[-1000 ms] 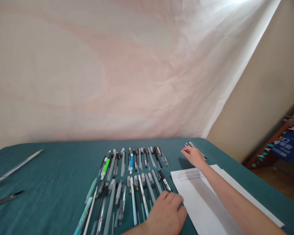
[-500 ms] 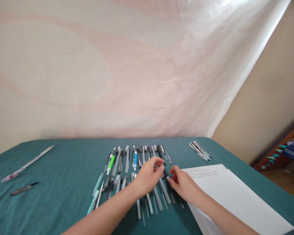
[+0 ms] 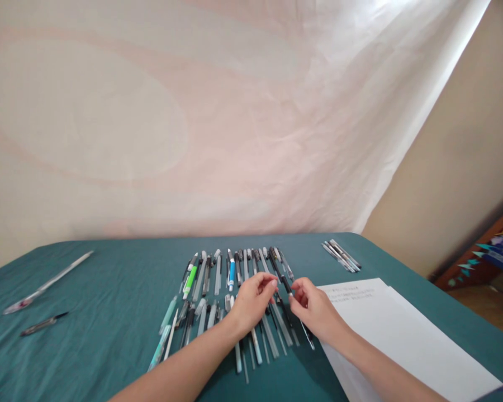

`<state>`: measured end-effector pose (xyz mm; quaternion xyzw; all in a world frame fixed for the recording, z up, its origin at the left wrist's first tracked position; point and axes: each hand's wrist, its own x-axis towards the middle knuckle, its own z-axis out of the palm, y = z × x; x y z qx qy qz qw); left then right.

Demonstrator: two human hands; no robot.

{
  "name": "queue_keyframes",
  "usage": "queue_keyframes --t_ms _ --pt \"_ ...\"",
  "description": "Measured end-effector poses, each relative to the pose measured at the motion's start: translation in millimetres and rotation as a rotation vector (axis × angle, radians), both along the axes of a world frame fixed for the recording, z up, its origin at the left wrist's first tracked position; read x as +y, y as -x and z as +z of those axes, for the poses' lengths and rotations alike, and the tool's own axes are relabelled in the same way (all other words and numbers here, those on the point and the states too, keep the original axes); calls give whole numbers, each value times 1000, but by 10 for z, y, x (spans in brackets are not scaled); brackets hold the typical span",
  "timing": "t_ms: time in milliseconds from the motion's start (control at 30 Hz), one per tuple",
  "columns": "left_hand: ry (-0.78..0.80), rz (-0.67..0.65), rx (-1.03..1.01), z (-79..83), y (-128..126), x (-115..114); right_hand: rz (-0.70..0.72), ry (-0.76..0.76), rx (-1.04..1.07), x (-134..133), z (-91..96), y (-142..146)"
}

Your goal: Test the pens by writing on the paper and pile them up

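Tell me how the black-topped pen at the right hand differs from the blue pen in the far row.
The black-topped pen is dark above and paler below; the blue pen mixes bright blue with white. The black-topped pen is at the fingers of the right hand; the blue pen lies untouched. The black-topped pen slants clearly; the blue pen runs nearly straight away. Both are slim.

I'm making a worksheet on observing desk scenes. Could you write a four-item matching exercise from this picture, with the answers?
Column one:
1. Blue-and-white pen
2. Paper
3. Tablecloth
4. Right hand

Column two:
A. Dark green
B. Has its fingers on a black pen
C. Lies in the far pen row
D. Bears lines of writing

Right pairs: 1-C, 2-D, 3-A, 4-B
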<state>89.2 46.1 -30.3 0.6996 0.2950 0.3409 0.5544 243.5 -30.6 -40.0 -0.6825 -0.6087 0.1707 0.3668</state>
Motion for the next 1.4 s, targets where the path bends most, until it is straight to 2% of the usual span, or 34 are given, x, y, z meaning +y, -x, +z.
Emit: queue_keyframes --t_ms 100,167,333,467,567,667,867,1033,1167,1267,1400 --pt "54 26 -14 10 -16 6 50 -54 219 -37 114 54" --pt "92 11 -25 46 -14 -18 94 -72 290 -80 183 122" --pt "178 -160 -107 161 -9 -97 175 -84 358 -152 274 228" --pt "282 -41 -194 200 -10 -44 117 -16 381 -94 246 119" --pt "342 45 -265 216 8 33 77 42 176 -54 188 27" --pt "354 60 -294 220 21 66 67 62 -62 -59 115 19" --pt "378 19 -227 200 2 -11 -6 151 -333 -78 16 76" --pt "300 -69 -120 265 33 -105 -59 236 -480 -47 30 9" --pt "184 -153 -112 337 64 -155 5 273 -391 -31 66 -110" --pt "131 -197 -118 368 67 -183 36 272 -250 -38 189 -211" --pt "93 -267 -96 400 54 -248 86 278 171 -85 510 -292"
